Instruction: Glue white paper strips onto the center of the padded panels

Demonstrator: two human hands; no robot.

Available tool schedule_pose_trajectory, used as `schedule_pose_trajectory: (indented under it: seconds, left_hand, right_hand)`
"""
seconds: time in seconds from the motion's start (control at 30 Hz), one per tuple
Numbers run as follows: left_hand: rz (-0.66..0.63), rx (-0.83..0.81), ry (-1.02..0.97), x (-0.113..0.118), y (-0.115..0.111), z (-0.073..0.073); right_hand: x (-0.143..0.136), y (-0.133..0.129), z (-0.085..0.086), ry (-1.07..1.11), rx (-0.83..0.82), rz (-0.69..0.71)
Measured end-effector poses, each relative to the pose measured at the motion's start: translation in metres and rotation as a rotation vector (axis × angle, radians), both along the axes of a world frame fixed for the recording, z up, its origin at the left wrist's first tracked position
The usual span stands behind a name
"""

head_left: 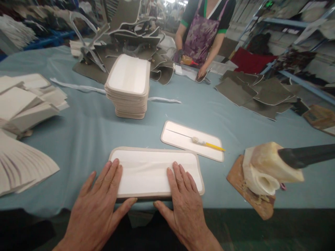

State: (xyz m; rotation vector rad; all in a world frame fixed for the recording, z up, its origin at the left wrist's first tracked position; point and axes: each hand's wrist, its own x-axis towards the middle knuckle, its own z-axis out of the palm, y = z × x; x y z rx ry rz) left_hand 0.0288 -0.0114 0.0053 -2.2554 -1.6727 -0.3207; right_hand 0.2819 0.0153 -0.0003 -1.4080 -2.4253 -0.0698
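A white rectangular panel [149, 177] with rounded corners and a beige border lies at the table's front edge. My left hand [96, 198] rests its fingers flat on the panel's left end, thumb stretched along the front edge. On the right end, my right hand [184, 198] lies with fingers straight and thumb pointing inward at the same edge. A dark layer shows under the panel's front side. Just behind it sits a narrower white panel [180, 129] with a thin dark line along it and a yellow-handled brush [209, 144] on top.
A tall stack of bordered panels [128, 76] stands farther back. Beige pieces [28, 101] and fanned strips [23, 164] lie left. At right, a glue-smeared container [261, 167] with a dark handle sits on a brown board [237, 170]. A co-worker [202, 35] works across the table.
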Motion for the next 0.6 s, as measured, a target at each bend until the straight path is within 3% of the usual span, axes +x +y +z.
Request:
schedule_pose_trajectory:
  seconds: [0.1,0.27,0.4,0.6]
  left_hand:
    - [-0.041,0.003,0.016,0.008,0.006,0.009]
    - [-0.262,-0.033,0.053,0.021,0.025,0.017]
    - [-0.202,-0.056,0.085,0.019,0.032,0.013]
    - [-0.073,-0.063,0.132,0.003,0.021,0.008]
  right_hand:
    - [-0.001,-0.001,-0.003,0.020,-0.005,-0.011]
    - [0.000,0.000,-0.005,0.042,-0.030,-0.023]
    - [0.001,0.001,-0.005,0.058,-0.034,-0.032]
    - [0.002,0.002,-0.005,0.068,-0.045,-0.038]
